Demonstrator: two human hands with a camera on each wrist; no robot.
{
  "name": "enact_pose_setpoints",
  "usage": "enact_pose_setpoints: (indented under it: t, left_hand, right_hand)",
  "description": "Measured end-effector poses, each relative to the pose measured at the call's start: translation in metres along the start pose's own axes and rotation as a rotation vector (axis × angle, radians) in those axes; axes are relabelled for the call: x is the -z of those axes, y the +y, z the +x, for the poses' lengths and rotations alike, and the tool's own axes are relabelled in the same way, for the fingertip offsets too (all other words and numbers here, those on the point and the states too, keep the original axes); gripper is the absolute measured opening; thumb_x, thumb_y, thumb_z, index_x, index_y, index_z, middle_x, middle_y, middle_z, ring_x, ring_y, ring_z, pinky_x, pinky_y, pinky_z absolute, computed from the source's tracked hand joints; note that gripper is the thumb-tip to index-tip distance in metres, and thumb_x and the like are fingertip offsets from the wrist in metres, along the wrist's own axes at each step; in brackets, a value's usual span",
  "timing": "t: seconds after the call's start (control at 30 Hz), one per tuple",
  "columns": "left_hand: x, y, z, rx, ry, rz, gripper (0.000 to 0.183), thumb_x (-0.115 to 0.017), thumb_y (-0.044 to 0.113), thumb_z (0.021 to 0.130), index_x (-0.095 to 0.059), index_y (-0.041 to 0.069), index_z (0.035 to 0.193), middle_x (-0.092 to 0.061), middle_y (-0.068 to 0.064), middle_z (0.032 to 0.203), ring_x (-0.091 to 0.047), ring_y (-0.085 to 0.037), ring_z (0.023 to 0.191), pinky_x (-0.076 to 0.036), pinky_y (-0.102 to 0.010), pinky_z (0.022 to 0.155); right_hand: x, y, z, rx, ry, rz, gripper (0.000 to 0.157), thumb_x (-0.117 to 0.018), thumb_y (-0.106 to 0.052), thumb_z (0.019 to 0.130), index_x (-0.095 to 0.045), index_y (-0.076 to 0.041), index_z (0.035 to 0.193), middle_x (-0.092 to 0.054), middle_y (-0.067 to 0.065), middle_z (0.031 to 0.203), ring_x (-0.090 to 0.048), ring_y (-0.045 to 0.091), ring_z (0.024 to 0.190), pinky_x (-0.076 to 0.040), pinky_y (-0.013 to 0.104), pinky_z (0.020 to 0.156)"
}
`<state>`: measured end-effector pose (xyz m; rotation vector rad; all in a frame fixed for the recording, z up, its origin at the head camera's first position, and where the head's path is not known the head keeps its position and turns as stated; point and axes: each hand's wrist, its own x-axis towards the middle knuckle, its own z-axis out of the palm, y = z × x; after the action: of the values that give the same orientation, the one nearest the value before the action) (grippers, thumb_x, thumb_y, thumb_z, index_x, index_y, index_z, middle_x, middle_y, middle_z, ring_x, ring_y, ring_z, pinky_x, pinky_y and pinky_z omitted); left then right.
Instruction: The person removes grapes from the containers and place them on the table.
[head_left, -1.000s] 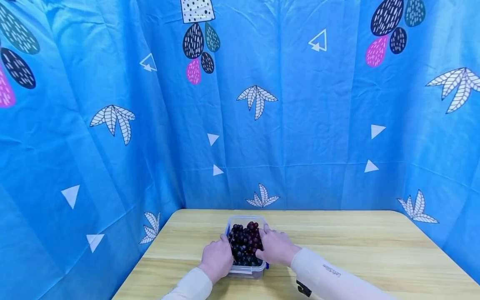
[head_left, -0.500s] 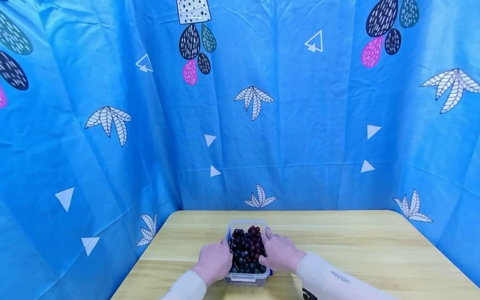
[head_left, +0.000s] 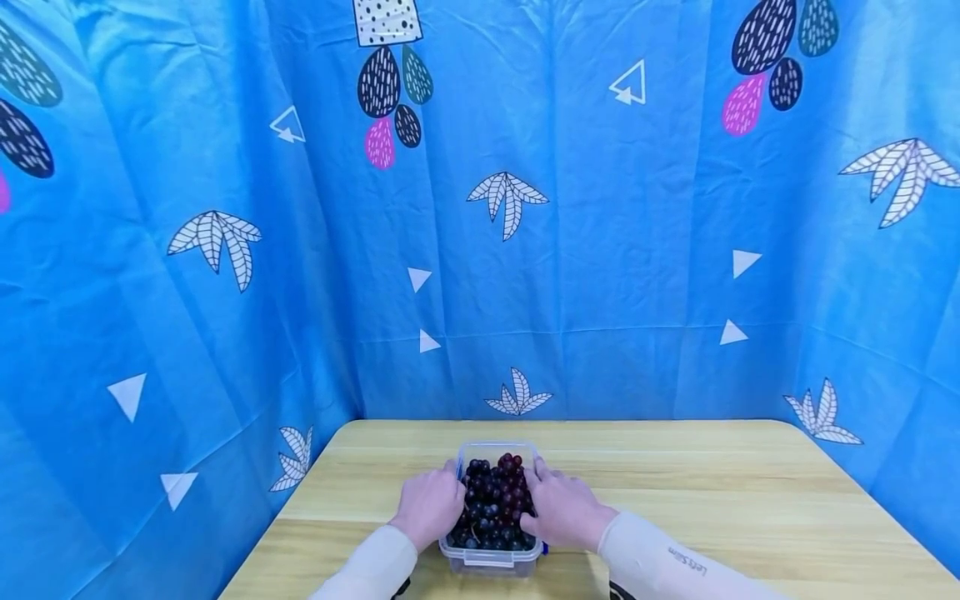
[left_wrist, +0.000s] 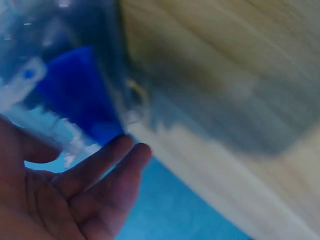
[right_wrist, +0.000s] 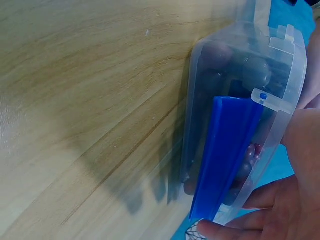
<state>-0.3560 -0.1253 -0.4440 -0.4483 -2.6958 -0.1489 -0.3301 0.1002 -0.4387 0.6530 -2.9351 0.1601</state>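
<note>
A clear plastic box (head_left: 489, 562) filled with dark purple grapes (head_left: 491, 504) is on the table, its top uncovered. My left hand (head_left: 431, 504) grips its left side; in the left wrist view, the fingertips reach the lower end of a blue handle (left_wrist: 82, 95). On the opposite side my right hand (head_left: 566, 508) holds the rim, thumb and fingers over the edge beside the grapes. The right wrist view gives this wall with its blue handle (right_wrist: 227, 155) hanging down, the fingertips (right_wrist: 210, 230) at its far end. Grapes show through the cloudy plastic there.
The wooden table (head_left: 675, 483) extends to both sides and behind the box. A blue patterned curtain (head_left: 622, 250) surrounds it at the back and on both sides.
The box and both hands have shifted slightly toward me, away from the table's back edge. The head view has turned a little to the right. Both hands keep their hold.
</note>
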Motion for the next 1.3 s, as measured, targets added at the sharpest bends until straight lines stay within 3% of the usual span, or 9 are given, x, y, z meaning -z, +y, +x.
enact_pose_setpoints:
  t: [0.13,0.23,0.33,0.43,0.57,0.67,0.83,1.07,1.3]
  left_hand:
    - [-0.011,-0.006,0.004,0.022,-0.021,-0.051,0.035,-0.05,0.022,0.089,-0.058,0.001,0.115,-0.062,-0.004,0.068,-0.056,-0.017,0.054,-0.041,-0.033,0.044]
    - [-0.018,-0.009,0.007,0.04,-0.042,-0.099,0.037,-0.048,0.024,0.09,-0.055,0.002,0.119,-0.059,-0.001,0.065,-0.054,-0.015,0.053,-0.042,-0.033,0.045]
    - [-0.022,-0.009,0.011,0.037,-0.064,-0.128,0.042,-0.046,0.026,0.091,-0.052,0.003,0.126,-0.054,0.002,0.061,-0.049,-0.012,0.05,-0.041,-0.032,0.045]
    - [-0.025,-0.009,0.012,0.018,-0.073,-0.126,0.046,-0.045,0.024,0.092,-0.047,0.002,0.132,-0.058,-0.001,0.066,-0.05,-0.011,0.05,-0.042,-0.031,0.046]
    - [-0.028,-0.01,0.01,0.015,-0.059,-0.11,0.048,-0.045,0.022,0.091,-0.044,0.001,0.134,-0.067,-0.007,0.085,-0.059,-0.017,0.063,-0.048,-0.033,0.053]
    - [-0.031,-0.01,0.009,0.018,-0.043,-0.103,0.049,-0.046,0.022,0.091,-0.044,0.001,0.135,-0.068,-0.009,0.094,-0.063,-0.019,0.071,-0.05,-0.034,0.059]
    - [-0.03,-0.009,0.01,0.02,-0.048,-0.107,0.05,-0.045,0.023,0.092,-0.041,0.0,0.137,-0.066,-0.007,0.084,-0.053,-0.013,0.056,-0.043,-0.029,0.048]
    - [-0.028,-0.008,0.012,0.018,-0.039,-0.098,0.049,-0.045,0.022,0.092,-0.042,0.0,0.136,-0.067,-0.009,0.088,-0.058,-0.015,0.063,-0.045,-0.03,0.051]
    - [-0.029,-0.006,0.011,0.007,-0.042,-0.077,0.05,-0.046,0.022,0.092,-0.042,-0.003,0.135,-0.067,-0.011,0.089,-0.055,-0.014,0.058,-0.043,-0.029,0.047]
  right_hand:
    - [-0.001,-0.002,0.0,0.011,0.003,0.015,0.074,-0.055,-0.05,0.083,-0.041,-0.002,0.138,-0.029,0.024,0.145,-0.051,0.039,0.115,-0.052,0.037,0.063]
    - [-0.002,-0.002,-0.001,0.004,-0.003,0.037,0.074,-0.055,-0.048,0.083,-0.04,-0.002,0.138,-0.027,0.024,0.146,-0.05,0.04,0.116,-0.043,0.027,0.047]
    - [-0.002,0.0,-0.002,-0.019,-0.008,0.048,0.073,-0.055,-0.047,0.083,-0.039,-0.003,0.139,-0.026,0.023,0.147,-0.049,0.04,0.117,-0.036,0.025,0.041]
    - [-0.002,0.0,-0.002,-0.023,-0.002,0.033,0.073,-0.054,-0.047,0.083,-0.039,-0.004,0.139,-0.027,0.023,0.147,-0.05,0.039,0.117,-0.043,0.028,0.045]
    - [-0.002,-0.002,-0.001,-0.004,0.003,0.022,0.074,-0.054,-0.049,0.083,-0.039,-0.003,0.139,-0.028,0.024,0.146,-0.05,0.039,0.116,-0.051,0.036,0.059]
    - [-0.003,-0.003,-0.001,0.0,-0.001,0.028,0.074,-0.054,-0.049,0.083,-0.039,-0.003,0.139,-0.028,0.025,0.146,-0.05,0.039,0.116,-0.05,0.034,0.058]
    - [-0.001,-0.003,0.0,-0.007,0.001,0.051,0.074,-0.055,-0.047,0.084,-0.038,-0.002,0.139,-0.026,0.024,0.146,-0.049,0.041,0.117,-0.043,0.027,0.047]
    - [0.0,-0.001,0.003,-0.014,-0.002,0.034,0.074,-0.055,-0.048,0.084,-0.037,-0.002,0.14,-0.026,0.024,0.147,-0.048,0.041,0.118,-0.053,0.039,0.068]
    - [-0.002,-0.001,0.002,-0.008,0.006,0.034,0.076,-0.057,-0.047,0.083,-0.038,-0.001,0.139,-0.026,0.026,0.146,-0.05,0.041,0.115,-0.05,0.03,0.056]
